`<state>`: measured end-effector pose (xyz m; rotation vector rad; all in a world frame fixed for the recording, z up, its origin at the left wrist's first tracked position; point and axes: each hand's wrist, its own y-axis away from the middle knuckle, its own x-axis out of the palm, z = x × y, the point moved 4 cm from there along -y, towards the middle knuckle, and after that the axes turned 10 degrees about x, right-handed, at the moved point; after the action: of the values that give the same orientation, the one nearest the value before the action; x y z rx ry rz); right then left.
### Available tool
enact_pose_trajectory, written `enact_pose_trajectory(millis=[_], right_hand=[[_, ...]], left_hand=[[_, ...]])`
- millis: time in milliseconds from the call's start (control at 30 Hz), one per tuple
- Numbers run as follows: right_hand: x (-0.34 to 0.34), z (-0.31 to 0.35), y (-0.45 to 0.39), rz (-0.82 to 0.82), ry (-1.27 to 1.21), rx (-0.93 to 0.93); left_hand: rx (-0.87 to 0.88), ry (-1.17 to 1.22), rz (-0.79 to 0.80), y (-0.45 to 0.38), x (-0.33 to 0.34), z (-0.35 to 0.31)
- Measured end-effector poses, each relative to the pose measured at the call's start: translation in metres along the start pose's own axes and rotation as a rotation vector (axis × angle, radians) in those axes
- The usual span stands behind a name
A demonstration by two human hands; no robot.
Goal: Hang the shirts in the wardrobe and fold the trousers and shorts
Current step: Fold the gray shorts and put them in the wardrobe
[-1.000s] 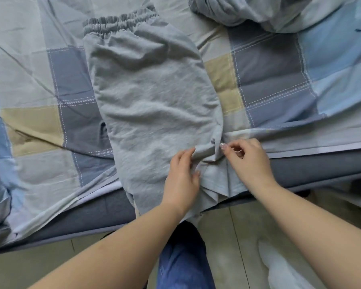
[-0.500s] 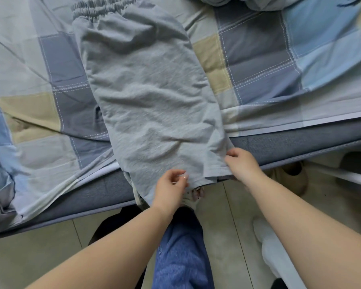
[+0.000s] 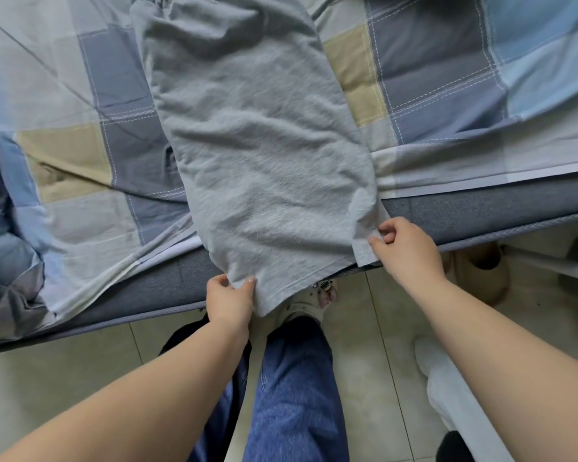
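We've got the grey shorts (image 3: 257,155) laid flat lengthwise on the bed (image 3: 481,211), over the checked sheet (image 3: 80,128), hem end hanging past the mattress edge. Our left hand (image 3: 229,300) has its grip pinched closed on the hem's left corner; our right hand (image 3: 406,250) has its grip pinched closed on the right corner. Tiled floor (image 3: 64,368) below.

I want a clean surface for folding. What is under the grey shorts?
The grey shorts lie on a checked bedsheet; their hem hangs past the mattress edge. Anything directly beneath the cloth is covered.
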<state>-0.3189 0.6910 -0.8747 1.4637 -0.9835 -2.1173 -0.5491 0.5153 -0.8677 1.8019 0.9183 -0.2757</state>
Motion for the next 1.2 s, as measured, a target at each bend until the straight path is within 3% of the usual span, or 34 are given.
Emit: enact_pose_trajectory(millis=[133,267,400,500,733,867,1067,1200], right_hand=[[-0.005,-0.001,-0.001,0.052,-0.196,-0.044],[-0.018,-0.01,0.0,-0.002,-0.154,-0.052],[-0.004,-0.006,0.002,0.14,-0.04,-0.038],[0.008,0.001,0.004,0.128,0.001,-0.045],[-0.001,-0.032,-0.001,-0.045,0.005,0.129],[-0.01,-0.012,-0.002,-0.143,-0.131,0.01],[-0.01,0.003,-0.017,0.039,-0.014,0.008],[-0.015,0.009,-0.019,0.139,-0.01,0.01]], left_hand=[[0.044,-0.027,0.045,-0.003,-0.006,0.007],[0.037,-0.063,0.082,-0.005,-0.019,0.019],[-0.005,0.008,0.202,-0.006,-0.019,0.018],[-0.03,0.036,0.292,-0.005,-0.013,0.011],[-0.009,-0.082,0.192,-0.011,-0.012,0.01],[0.124,-0.094,0.107,-0.008,-0.006,-0.004],[0.171,-0.095,-0.034,-0.01,-0.009,-0.014],[0.067,0.027,0.152,-0.017,-0.008,-0.017]])
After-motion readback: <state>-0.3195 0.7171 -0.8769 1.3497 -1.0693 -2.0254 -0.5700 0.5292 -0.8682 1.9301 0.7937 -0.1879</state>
